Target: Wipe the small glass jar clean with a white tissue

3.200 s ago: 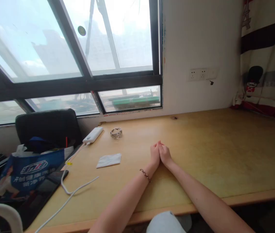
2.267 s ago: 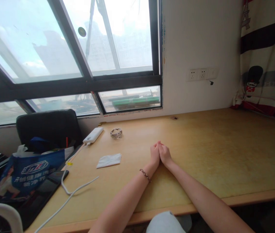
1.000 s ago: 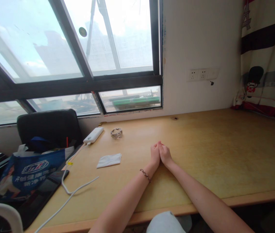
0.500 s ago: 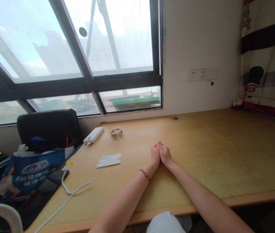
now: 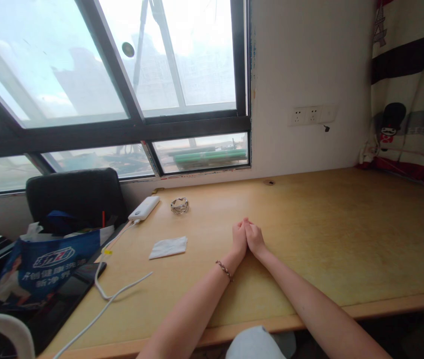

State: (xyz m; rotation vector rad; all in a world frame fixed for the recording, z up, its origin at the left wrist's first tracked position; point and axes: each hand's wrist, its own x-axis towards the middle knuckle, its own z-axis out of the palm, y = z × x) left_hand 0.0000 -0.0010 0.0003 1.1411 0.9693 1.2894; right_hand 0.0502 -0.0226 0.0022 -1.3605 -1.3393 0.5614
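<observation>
My left hand [image 5: 239,238] and my right hand [image 5: 254,237] rest together on the tabletop, pressed side by side with the thumbs touching. The fingers of both are curled inward, and the inside of the hands is hidden, so I cannot tell whether anything is in them. A braided bracelet [image 5: 224,270] circles my left wrist. To the left of the hands lies a folded white tissue [image 5: 168,248]. Farther back stands a silver ring-shaped openwork piece [image 5: 179,205], apart from both hands.
A white power bank [image 5: 144,209] with a white cable [image 5: 102,291] lies along the wooden table's [image 5: 346,229] left side. Beyond that edge are a black chair [image 5: 75,197] and a blue bag [image 5: 51,269]. Wall sockets [image 5: 313,115] and a patterned curtain [image 5: 410,89] are behind.
</observation>
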